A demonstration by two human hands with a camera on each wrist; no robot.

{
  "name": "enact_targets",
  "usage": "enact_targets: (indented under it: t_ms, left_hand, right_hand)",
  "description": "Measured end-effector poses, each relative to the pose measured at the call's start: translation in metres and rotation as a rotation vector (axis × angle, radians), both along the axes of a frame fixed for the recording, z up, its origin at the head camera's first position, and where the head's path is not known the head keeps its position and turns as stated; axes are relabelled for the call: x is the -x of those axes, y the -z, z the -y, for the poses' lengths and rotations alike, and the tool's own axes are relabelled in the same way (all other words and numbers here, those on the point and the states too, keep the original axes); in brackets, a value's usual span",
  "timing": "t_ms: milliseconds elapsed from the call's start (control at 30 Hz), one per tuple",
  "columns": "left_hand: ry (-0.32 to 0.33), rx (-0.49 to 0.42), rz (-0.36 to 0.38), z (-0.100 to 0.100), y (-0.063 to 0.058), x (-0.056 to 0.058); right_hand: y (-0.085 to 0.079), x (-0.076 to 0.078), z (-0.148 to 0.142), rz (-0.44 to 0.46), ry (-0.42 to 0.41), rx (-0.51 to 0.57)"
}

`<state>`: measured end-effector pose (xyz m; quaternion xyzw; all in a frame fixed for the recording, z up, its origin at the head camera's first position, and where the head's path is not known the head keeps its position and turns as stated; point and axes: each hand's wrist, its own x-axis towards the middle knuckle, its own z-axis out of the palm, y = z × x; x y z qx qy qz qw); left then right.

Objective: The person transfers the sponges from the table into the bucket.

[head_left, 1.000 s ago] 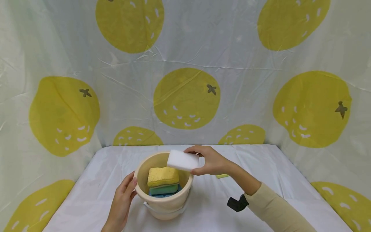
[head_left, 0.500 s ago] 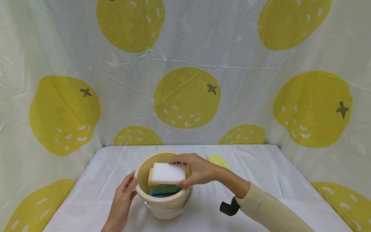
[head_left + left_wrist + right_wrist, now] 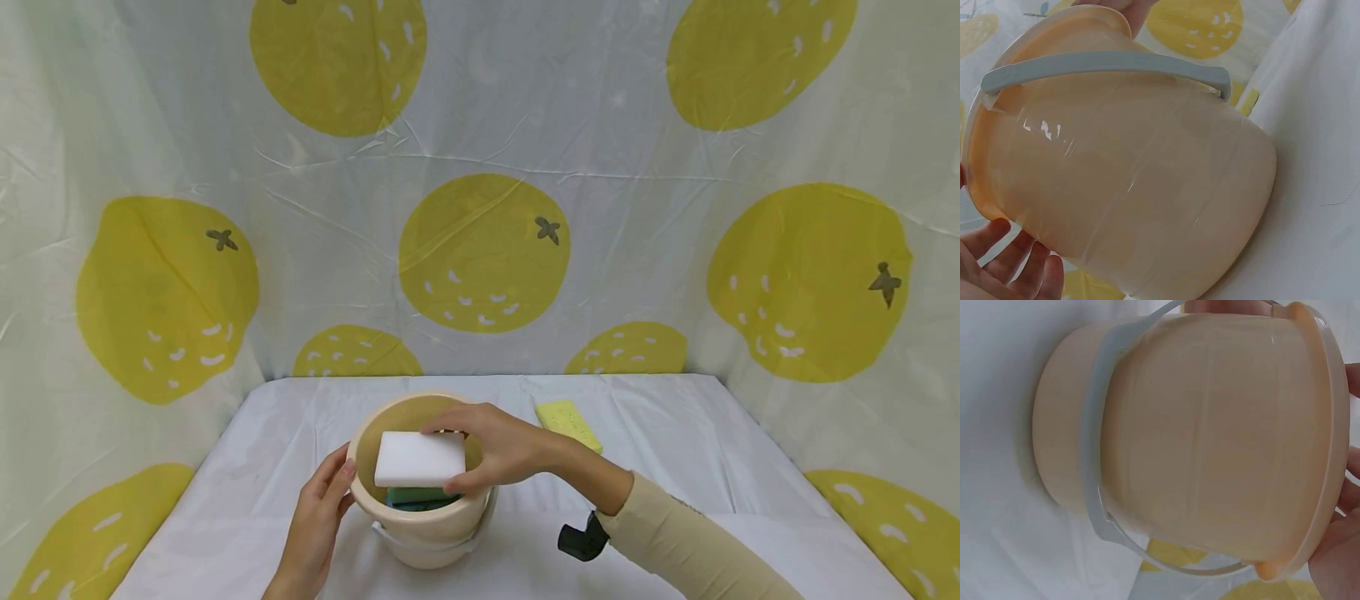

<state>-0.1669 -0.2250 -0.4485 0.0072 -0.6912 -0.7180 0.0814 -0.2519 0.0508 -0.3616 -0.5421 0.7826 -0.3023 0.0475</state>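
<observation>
A cream bucket (image 3: 423,533) with a pale grey handle (image 3: 1110,61) stands upright on the cloth. My left hand (image 3: 318,504) holds its left rim, thumb over the edge and fingers along the outer wall. Inside the bucket's mouth, my right hand (image 3: 498,446) pinches a white block-shaped sponge (image 3: 420,458) between thumb and fingers. Below it a green sponge (image 3: 420,496) and something blue (image 3: 423,506) show; the yellow sponge between is hidden. In the right wrist view the bucket wall (image 3: 1210,425) screens what my right hand (image 3: 1341,544) grips.
On the cloth (image 3: 660,467), behind and right of the bucket, lies a flat yellow sponge (image 3: 567,423). A lemon-print curtain (image 3: 487,108) closes off the back and sides. A black device (image 3: 583,540) sticks out at the right sleeve.
My right hand has carried the white sponge left and down into the bucket, covering the yellow sponge inside. The yellow sponge on the cloth has come into view. The left hand stays put.
</observation>
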Motion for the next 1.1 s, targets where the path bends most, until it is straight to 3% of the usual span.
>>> enact_targets:
  t_ms: [433,1100]
  left_hand:
    - [0.010,0.000,-0.017,-0.001,-0.002,-0.001]
    - [-0.001,0.017,0.032,-0.003,-0.004,0.001]
  right_hand:
    - [-0.002,-0.002,-0.002,-0.014,-0.029,-0.004]
    - [0.000,0.005,-0.036,0.018,0.069,0.107]
